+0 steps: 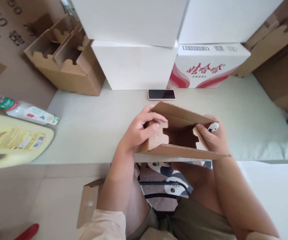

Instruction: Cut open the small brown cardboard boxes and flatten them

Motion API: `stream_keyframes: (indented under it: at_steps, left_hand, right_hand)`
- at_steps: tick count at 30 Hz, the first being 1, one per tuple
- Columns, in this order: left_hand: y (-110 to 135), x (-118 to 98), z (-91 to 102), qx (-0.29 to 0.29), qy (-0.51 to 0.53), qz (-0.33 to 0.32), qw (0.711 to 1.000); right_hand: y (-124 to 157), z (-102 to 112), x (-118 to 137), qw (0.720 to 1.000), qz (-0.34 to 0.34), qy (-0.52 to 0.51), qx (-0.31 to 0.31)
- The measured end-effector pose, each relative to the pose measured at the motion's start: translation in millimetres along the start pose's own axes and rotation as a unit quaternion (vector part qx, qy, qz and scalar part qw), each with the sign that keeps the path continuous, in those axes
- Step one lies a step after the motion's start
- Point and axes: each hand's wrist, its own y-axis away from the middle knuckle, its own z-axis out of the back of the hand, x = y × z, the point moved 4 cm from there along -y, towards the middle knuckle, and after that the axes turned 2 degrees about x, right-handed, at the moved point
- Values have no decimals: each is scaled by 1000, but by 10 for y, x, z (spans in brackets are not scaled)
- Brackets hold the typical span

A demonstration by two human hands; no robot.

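I hold a brown cardboard box (181,115), half folded, at the near edge of the pale table (89,130). My left hand (140,131) grips its left side, thumb and fingers pressed on a notched flap. My right hand (212,136) grips the right side flap, fingers closed over the cardboard. A small white object (213,126) shows at my right fingers; I cannot make out what it is. The box's inside is open toward me and looks empty.
A black phone (161,94) lies just beyond the box. White cartons (134,65) and a red-printed carton (206,68) are stacked behind it. Folded brown boxes (64,56) stand at the back left. Bottles (21,111) and a yellow jug (14,141) lie at left. Flat cardboard (89,200) rests by my leg.
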Motion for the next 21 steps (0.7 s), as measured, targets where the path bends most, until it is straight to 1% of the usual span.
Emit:
stream_keyframes:
  at_steps: [1,2,4,5,6,7,9,10,12,14,15,16,18,19,20,21]
  left_hand:
    - [-22,57,-13,-15,-3,26,1000]
    - [-39,145,-21,-48,-1,57,997]
    - [-41,379,-32,-135,3,127,983]
    - [-28,486,-32,-180,3,144,973]
    - [-8,575,-25,-225,1,149,963]
    - [16,637,-12,-267,-2,144,953]
    - [64,668,23,-330,-28,101,938]
    - [84,643,36,-348,-59,72,933]
    - [109,558,21,-352,-151,19,924]
    - [117,476,-65,-327,-234,-33,915]
    - [123,434,-132,-314,-253,-75,912]
    - [134,391,-213,-298,-256,-129,911]
    - [176,306,-392,-255,-228,-239,909]
    - [198,272,-477,-225,-211,-271,912]
    - [215,249,-550,-193,-201,-279,919]
    - [229,235,-605,-167,-201,-269,927]
  right_hand:
    - [23,10,-45,999,-7,-28,-19]
    - [44,27,-90,997,-10,-58,-52]
    - [87,67,-163,985,-3,-114,-129]
    - [106,82,-182,979,7,-135,-153]
    - [122,89,-183,977,20,-146,-157]
    - [134,90,-163,978,38,-147,-140]
    - [158,83,-81,986,86,-117,-79]
    - [171,80,-38,989,107,-92,-49]
    - [192,88,12,990,129,-49,-25]
    - [195,94,3,991,129,-34,-31]
    - [191,86,-17,991,126,-36,-33]
    - [185,70,-40,991,124,-42,-30]
    - [176,15,-79,990,125,-59,-16]
    - [176,-18,-86,990,129,-65,-7]
    - [181,-53,-79,989,134,-67,1]
    - [190,-88,-57,988,141,-67,9]
